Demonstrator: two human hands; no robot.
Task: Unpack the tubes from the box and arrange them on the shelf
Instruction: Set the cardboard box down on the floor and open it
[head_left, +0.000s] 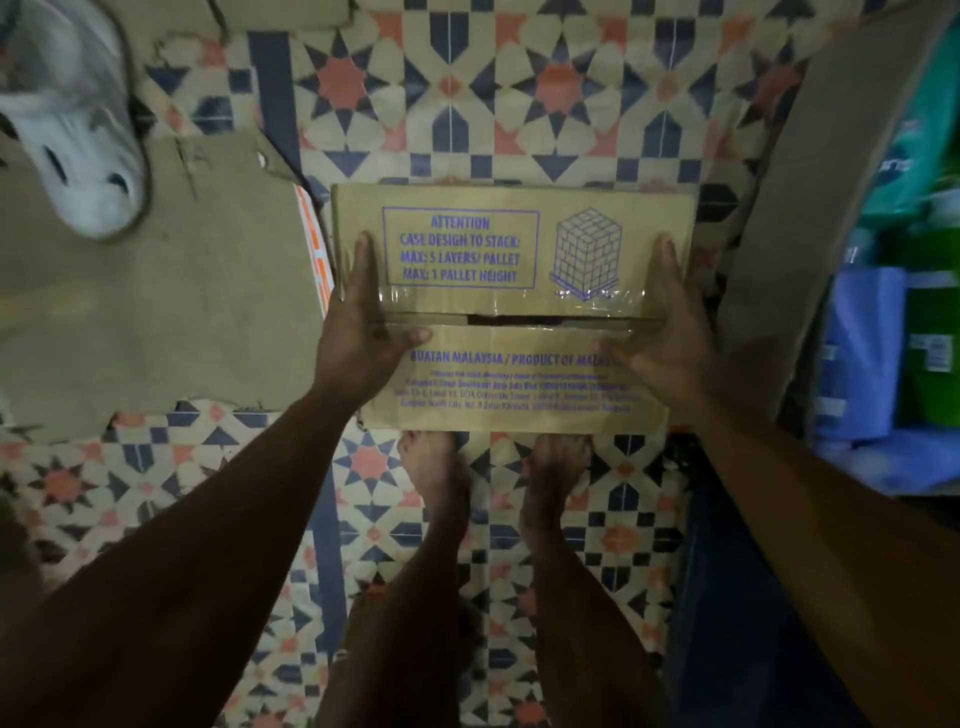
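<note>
A closed brown cardboard box with blue print sits in the middle of the head view, above the patterned floor. Clear tape runs along the seam between its two top flaps, and a narrow gap shows there. My left hand grips the box's left side, thumb on top near the seam. My right hand grips its right side the same way. No tubes are visible; the box hides its contents.
My bare feet stand just below the box on the tiled floor. Flattened cardboard lies at left, with a white plastic bag on it. A tall cardboard sheet and shelves with coloured packages are at right.
</note>
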